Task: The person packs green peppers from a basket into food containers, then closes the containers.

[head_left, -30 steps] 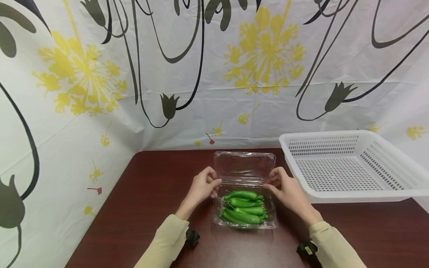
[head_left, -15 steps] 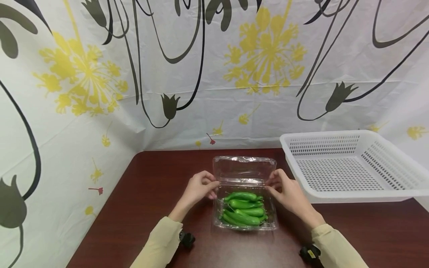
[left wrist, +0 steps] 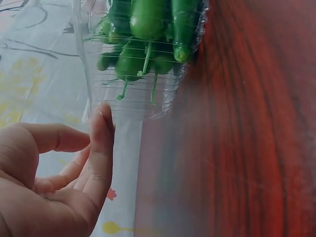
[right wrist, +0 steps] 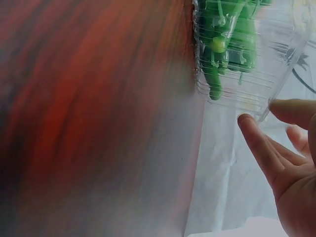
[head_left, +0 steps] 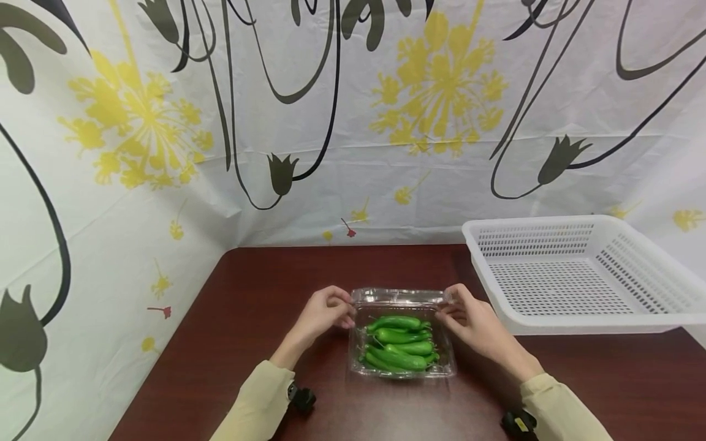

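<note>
A hinged clear plastic box [head_left: 449, 353] lies on the table, with several green chili peppers [head_left: 399, 348] in its base. In the head view its transparent lid [head_left: 399, 296] shows almost edge-on along the far side, tilted forward. My left hand [head_left: 322, 317] is at the far left corner, fingers loosely bent; in the left wrist view the thumb tip meets the box's end, with the index fingertip apart from it. At the far right corner, thumb and index finger of my right hand [head_left: 478, 324] pinch the edge. Pepper stems [left wrist: 148, 59] show through the ribbed wall.
To the right stands a large white perforated basket [head_left: 557, 288] close to my right hand. The dark reddish wooden table [head_left: 265, 275] ends at a floral printed cloth [head_left: 331, 128] behind and at the left. Black wrist cameras [head_left: 302, 399] sit under both sleeves.
The lid, upright a second ago, has swung forward and now shows as a narrow strip. My left forearm has shifted slightly left. The box base and peppers stay about where they were.
</note>
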The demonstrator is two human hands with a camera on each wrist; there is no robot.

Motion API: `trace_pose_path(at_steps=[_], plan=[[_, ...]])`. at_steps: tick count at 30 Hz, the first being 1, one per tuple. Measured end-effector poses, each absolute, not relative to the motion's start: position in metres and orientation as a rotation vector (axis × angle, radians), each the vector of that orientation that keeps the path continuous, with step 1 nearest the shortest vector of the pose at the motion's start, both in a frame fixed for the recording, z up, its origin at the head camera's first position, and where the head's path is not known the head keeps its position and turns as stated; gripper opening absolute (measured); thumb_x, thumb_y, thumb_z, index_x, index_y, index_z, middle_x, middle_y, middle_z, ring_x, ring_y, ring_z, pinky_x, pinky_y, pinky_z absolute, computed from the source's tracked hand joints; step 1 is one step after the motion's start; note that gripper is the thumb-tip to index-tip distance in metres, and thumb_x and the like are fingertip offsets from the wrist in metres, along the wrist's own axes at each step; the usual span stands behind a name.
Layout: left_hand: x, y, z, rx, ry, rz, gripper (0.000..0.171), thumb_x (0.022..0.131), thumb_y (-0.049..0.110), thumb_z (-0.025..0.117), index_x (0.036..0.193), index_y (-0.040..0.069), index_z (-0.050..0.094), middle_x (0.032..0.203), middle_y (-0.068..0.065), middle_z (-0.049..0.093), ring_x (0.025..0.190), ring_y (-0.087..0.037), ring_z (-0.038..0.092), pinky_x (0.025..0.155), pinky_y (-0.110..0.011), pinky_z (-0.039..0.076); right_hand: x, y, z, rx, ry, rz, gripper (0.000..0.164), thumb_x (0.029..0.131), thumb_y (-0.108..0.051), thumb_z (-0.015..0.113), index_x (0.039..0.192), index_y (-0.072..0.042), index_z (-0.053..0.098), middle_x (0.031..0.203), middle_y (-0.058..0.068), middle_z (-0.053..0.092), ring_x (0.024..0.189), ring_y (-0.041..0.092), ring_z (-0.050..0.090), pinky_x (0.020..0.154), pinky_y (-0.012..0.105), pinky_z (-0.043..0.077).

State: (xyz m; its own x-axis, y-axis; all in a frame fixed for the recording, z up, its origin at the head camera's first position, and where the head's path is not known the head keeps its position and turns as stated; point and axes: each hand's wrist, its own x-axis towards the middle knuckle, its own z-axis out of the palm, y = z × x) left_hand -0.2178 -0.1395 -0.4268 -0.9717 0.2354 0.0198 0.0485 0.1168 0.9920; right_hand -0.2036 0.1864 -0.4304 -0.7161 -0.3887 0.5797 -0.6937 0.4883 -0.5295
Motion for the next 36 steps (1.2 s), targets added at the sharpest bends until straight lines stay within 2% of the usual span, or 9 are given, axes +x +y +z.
trace_pose_path(at_steps=[4,7,14,23,28,36], plan=[[-0.216,-0.141,-0.428,0.254,2.245,1.972,0.013,0.100,-0.002,0.053,0.109,-0.011,0.058,0.086,-0.016,0.068,0.069,-0.021,0.071,0.068,-0.037,0.061,-0.202,0.189,-0.430,0.926,-2.379,1.068,0.045,0.076,0.020,0.074,0.108,-0.003,0.051,0.098,0.004,0.066,0.088,0.008,0.069,0.072,0.026,0.059],[-0.214,-0.141,-0.428,0.218,2.244,1.966,0.018,0.102,0.005,0.055,0.110,-0.010,0.059,0.085,-0.012,0.067,0.066,-0.018,0.069,0.065,-0.034,0.060,-0.202,0.191,-0.430,0.956,-2.394,1.088,0.048,0.072,0.024,0.070,0.108,-0.003,0.052,0.100,0.004,0.066,0.090,0.010,0.069,0.073,0.028,0.060],[-0.210,-0.141,-0.427,0.225,2.237,1.918,0.028,0.103,0.018,0.061,0.115,-0.006,0.059,0.090,-0.014,0.067,0.063,-0.016,0.065,0.062,-0.033,0.059,-0.201,0.194,-0.429,0.979,-2.420,1.114,0.037,0.080,0.015,0.074,0.106,-0.003,0.055,0.101,0.006,0.068,0.089,0.020,0.073,0.076,0.032,0.060],[-0.207,-0.143,-0.428,0.273,2.249,1.886,0.024,0.103,0.013,0.059,0.116,-0.007,0.060,0.090,-0.014,0.065,0.065,-0.016,0.066,0.063,-0.033,0.059,-0.202,0.199,-0.432,0.992,-2.447,1.111,0.034,0.081,0.016,0.072,0.104,-0.004,0.058,0.097,0.002,0.068,0.090,0.013,0.071,0.077,0.031,0.060],[-0.206,-0.142,-0.429,0.286,2.253,1.886,0.022,0.101,0.009,0.059,0.115,-0.008,0.060,0.087,-0.014,0.063,0.064,-0.017,0.067,0.064,-0.037,0.060,-0.200,0.201,-0.430,1.014,-2.463,1.100,0.033,0.082,0.017,0.070,0.105,-0.004,0.059,0.098,0.002,0.068,0.091,0.012,0.071,0.077,0.029,0.060],[-0.201,-0.139,-0.427,0.288,2.251,1.909,0.022,0.100,0.005,0.059,0.117,-0.009,0.058,0.087,-0.015,0.063,0.062,-0.017,0.066,0.060,-0.035,0.059,-0.194,0.200,-0.426,0.994,-2.467,1.019,0.028,0.086,0.016,0.063,0.106,-0.004,0.061,0.101,0.003,0.069,0.093,0.013,0.070,0.077,0.030,0.059]])
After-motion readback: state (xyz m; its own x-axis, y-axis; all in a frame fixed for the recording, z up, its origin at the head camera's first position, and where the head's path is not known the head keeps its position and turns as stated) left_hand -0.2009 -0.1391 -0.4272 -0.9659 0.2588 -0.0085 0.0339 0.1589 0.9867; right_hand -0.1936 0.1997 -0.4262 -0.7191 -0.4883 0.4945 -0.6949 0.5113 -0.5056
